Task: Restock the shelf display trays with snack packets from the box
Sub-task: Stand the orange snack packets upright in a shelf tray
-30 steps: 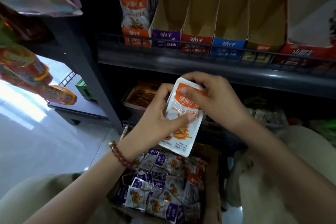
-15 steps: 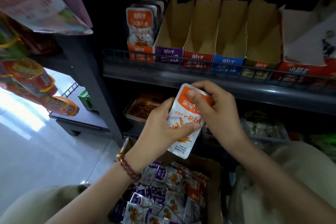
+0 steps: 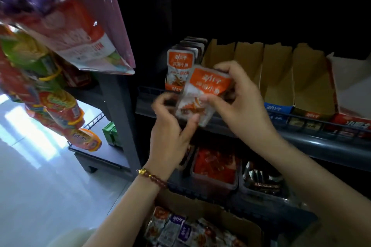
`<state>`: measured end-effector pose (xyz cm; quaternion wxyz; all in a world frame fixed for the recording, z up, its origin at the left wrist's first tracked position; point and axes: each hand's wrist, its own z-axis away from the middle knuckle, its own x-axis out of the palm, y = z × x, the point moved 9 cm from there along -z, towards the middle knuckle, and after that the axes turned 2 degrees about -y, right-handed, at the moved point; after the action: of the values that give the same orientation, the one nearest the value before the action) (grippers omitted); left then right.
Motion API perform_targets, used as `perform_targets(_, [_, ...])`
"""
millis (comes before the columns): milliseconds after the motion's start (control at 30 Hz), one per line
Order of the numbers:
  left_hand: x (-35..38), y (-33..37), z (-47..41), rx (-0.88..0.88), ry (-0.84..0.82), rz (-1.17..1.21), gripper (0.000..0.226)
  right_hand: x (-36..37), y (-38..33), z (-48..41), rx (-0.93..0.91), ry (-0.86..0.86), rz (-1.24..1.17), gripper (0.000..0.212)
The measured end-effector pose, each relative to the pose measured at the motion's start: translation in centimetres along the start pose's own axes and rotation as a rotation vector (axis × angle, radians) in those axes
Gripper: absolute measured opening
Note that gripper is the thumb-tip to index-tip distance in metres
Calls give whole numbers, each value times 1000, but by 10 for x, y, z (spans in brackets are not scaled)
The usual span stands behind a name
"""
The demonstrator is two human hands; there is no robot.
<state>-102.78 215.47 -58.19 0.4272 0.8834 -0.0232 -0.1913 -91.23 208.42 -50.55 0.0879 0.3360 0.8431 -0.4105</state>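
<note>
Head view, hands: The left hand [image 3: 170, 128] and the right hand [image 3: 239, 98] are both gripping one orange-and-white foil snack packet [image 3: 202, 94]. The right hand's fingers are curling over its top right corner, with the thumb pressing on its face. The left hand's thumb is pinching its lower edge, though blur is hiding how the left fingers are lying.
Head view, packet's place: The packet is hanging upright in the air just in front of the dark grey metal shelf [image 3: 321, 144], near its left end. It is partly covering the orange-fronted cardboard display tray [image 3: 174, 88].
Head view, done: That orange-fronted tray is standing at the shelf's left end and is already carrying a row of matching packets.
Head view, left to do: The plain brown cardboard trays [image 3: 249, 60] running toward the shelf's right end are showing bare inner walls and are looking empty.
Head view, supply: The open brown cardboard box [image 3: 247, 224], sitting below the lower shelf, is holding many mixed orange and purple packets [image 3: 180, 232].
Progress: Restocking is looking early: one tray is filling while the others are waiting.
</note>
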Motion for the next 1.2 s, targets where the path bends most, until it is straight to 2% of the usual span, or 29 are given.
perform_targets(100, [-8, -28, -17, 5, 20, -225, 81, -14, -10, -23, -177, 285, 23, 39])
perform_targets(167, [-4, -34, -24, 147, 31, -539, 76, -11, -6, -32, -240, 386, 27, 40])
perform_targets(233, [5, -34, -31, 252, 31, -694, 71, -1, 5, -39, -252, 414, 4, 39])
perform_targets(367, [18, -40, -41, 354, 13, -855, 68, 17, 32, -49, -202, 387, 32, 38])
perform_targets(567, [12, -45, -47, 363, 4, -884, 63, 22, 57, -65, -116, 340, 22, 36])
perform_targets(733, [10, -44, -47, 375, 20, -875, 61, 28, 58, -70, -138, 217, 197, 38])
perform_targets(833, [11, -46, -47, 388, 24, -864, 60, 37, 65, -76, -69, 95, 294, 42])
perform_targets(967, [11, -47, -47, 363, 22, -818, 60, 48, 66, -83, -37, 26, 431, 49])
perform_targets(1067, [12, -48, -47, 355, 20, -804, 61, 59, 63, -82, -54, 13, 543, 53])
perform_targets(1200, [12, -50, -48, 356, 18, -791, 63, 60, 57, -79, -46, 127, 587, 57])
